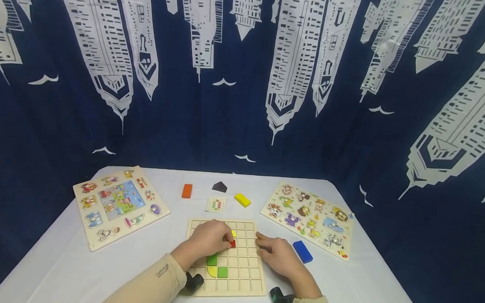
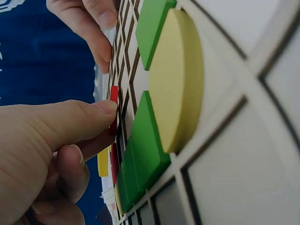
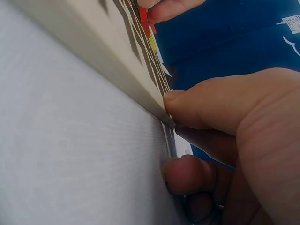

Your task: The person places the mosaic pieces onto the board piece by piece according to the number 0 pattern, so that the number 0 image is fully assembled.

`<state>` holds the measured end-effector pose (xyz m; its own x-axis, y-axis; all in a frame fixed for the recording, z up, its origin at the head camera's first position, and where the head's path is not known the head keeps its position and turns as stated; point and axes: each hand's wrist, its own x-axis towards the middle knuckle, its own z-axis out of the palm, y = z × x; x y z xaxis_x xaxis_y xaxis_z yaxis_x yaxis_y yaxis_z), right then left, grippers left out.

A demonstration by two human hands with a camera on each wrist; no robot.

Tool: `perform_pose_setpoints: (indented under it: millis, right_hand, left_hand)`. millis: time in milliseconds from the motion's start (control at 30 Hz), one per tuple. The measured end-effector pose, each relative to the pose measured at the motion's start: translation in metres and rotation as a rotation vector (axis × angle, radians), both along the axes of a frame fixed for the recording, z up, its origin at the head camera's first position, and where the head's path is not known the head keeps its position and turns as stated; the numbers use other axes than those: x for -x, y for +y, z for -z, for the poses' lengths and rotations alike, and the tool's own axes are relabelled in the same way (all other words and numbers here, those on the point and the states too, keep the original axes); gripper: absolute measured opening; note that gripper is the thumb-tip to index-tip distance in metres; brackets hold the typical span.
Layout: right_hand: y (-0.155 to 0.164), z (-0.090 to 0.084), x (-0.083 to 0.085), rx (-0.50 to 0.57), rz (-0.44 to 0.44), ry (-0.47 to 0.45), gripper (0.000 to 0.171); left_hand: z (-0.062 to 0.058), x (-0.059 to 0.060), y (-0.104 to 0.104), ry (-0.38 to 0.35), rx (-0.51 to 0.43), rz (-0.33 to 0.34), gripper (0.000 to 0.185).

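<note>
A red piece [image 2: 114, 93] is being pinched between thumb and finger by the left grip [image 1: 210, 237], over the gridded board [image 1: 244, 273]. The board's right edge is being touched by the right grip [image 1: 277, 255]; whether it is being pinched cannot be told. Green pieces [image 1: 222, 272] and a rounded yellow piece [image 1: 212, 271] are being borne by the board, itself being carried by the desk [image 1: 150, 268].

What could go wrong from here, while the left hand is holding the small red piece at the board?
The red piece sits in a narrow pinch of the left hand, so it might slip and land askew.
The left wrist passes close to the green pieces, and could nudge them.
The right hand touches the edge of the grid board; a push there may shift it.
</note>
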<state>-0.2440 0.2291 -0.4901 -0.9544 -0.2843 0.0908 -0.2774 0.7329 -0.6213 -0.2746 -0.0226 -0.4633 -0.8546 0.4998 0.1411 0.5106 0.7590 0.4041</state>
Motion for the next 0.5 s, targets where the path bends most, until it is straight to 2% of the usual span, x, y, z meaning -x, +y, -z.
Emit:
perform_pose_setpoints:
  millis: [200, 400, 500]
  right_hand:
    - [0.0017, -0.0013, -0.0003, 0.000, -0.011, 0.002, 0.033]
    - [0.0029, -0.0006, 0.0002, -0.002, -0.014, 0.009, 0.034]
    - [0.0025, -0.0001, -0.0003, 0.000, -0.007, 0.011, 0.034]
  left_hand:
    - [-0.0013, 0.0007, 0.0060, 0.001, -0.014, -0.002, 0.005]
    - [0.0001, 0.0005, 0.0090, -0.012, -0.047, -0.062, 0.006]
    - [0.0003, -0.0013, 0.0059, -0.039, -0.065, -0.068, 0.005]
